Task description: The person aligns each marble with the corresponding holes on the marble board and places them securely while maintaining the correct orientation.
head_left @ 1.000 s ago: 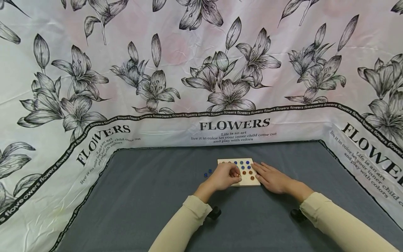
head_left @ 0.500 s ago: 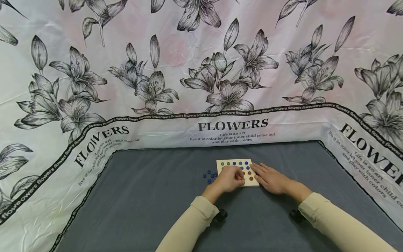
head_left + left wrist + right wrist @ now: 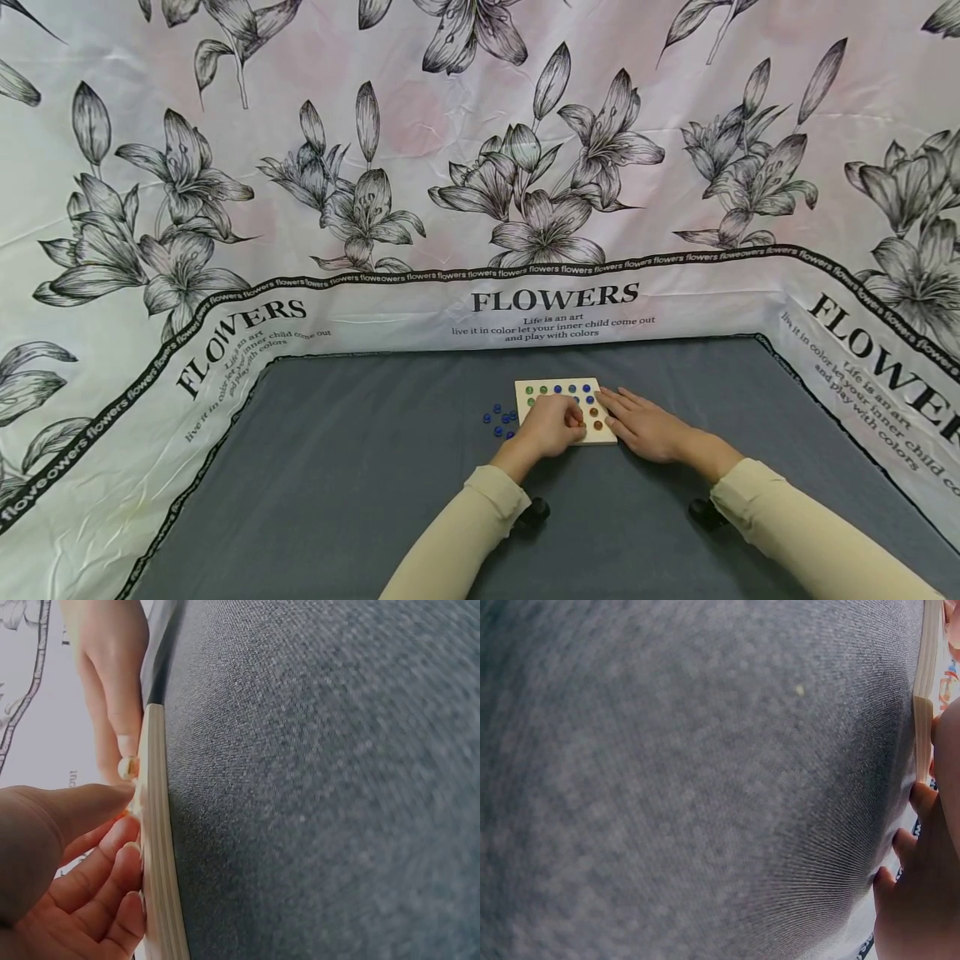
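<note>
The pale wooden board (image 3: 607,438) is lying flat on the grey cloth (image 3: 337,467), straight ahead of the person, where both hands are meeting over it. The left hand (image 3: 553,427) is bending over the near side of the board, its thumb and fingertips drawn together and, it seems, pinching an orange peg (image 3: 122,814); the fingers are mostly hiding that peg, so I cannot tell whether it is sitting in a hole. The tips are pointing at the board's surface, probably because so small a piece is leaving room for only a fingertip grip. The right hand (image 3: 652,427) is lying with its fingers straight, touching the board's right edge and gripping nothing; it is likely acting as a stop, so that the board is not sliding under the other hand's pressure. At the board's far left, 3 green pegs (image 3: 529,390) are showing; blue pegs on the board (image 3: 572,388) are occupying the far right, and 2 orange pegs (image 3: 597,425) are standing near the right edge, the colours forming separate patches that look deliberate. Loose blue pegs (image 3: 498,431) are lying on the cloth just beside the board's left edge, apparently within easy reach of the left hand.
</note>
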### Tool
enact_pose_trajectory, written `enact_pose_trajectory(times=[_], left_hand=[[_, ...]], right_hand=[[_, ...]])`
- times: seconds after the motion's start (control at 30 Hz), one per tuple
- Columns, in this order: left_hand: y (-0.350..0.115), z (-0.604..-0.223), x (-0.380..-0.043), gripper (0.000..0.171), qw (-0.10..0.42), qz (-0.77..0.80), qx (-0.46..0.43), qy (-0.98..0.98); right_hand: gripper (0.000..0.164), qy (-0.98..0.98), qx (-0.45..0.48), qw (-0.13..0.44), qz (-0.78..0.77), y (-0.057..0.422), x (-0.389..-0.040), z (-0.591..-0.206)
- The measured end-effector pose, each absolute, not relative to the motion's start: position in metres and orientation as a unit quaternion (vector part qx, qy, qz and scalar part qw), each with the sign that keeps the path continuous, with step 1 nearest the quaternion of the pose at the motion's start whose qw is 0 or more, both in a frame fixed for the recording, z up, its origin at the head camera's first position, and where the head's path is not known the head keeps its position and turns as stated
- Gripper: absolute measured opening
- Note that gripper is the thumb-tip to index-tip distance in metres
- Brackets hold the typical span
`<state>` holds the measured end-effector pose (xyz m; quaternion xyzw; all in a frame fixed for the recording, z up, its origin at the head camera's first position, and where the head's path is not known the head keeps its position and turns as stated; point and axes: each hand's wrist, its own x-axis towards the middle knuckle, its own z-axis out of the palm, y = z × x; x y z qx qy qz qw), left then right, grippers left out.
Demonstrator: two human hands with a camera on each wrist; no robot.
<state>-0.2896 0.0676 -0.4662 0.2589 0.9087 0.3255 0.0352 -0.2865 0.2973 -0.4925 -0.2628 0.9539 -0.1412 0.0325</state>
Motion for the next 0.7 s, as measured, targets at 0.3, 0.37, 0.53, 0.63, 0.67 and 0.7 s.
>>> enact_pose_trajectory(times=[0.3, 0.37, 0.53, 0.63, 0.67, 0.7], left_hand=[[0.0719, -0.4688, -0.2897, 0.005, 0.021, 0.321, 0.231, 0.918], [0.0724, -0.4688, -0.2894, 0.005, 0.021, 0.318, 0.228, 0.92], [0.0713, -0.4675, -0.2881, 0.005, 0.023, 0.314, 0.225, 0.922], [0.0696, -0.4667, -0.2867, 0.007, 0.023, 0.313, 0.23, 0.921], [0.0689, -0.4665, -0.2861, 0.008, 0.022, 0.311, 0.235, 0.921], [0.0681, -0.4663, -0.2855, 0.009, 0.02, 0.307, 0.239, 0.921]], right_hand=[[0.056, 0.954, -0.264, 0.031, -0.14, 0.2971, -0.2869, -0.4927], [0.056, 0.953, -0.265, 0.032, -0.14, 0.297, -0.2871, -0.4926], [0.056, 0.953, -0.267, 0.033, -0.142, 0.2972, -0.2878, -0.4932], [0.056, 0.952, -0.267, 0.033, -0.143, 0.2973, -0.2881, -0.4937], [0.055, 0.952, -0.266, 0.033, -0.144, 0.2975, -0.2883, -0.4941], [0.055, 0.952, -0.266, 0.033, -0.144, 0.2977, -0.2884, -0.4942]])
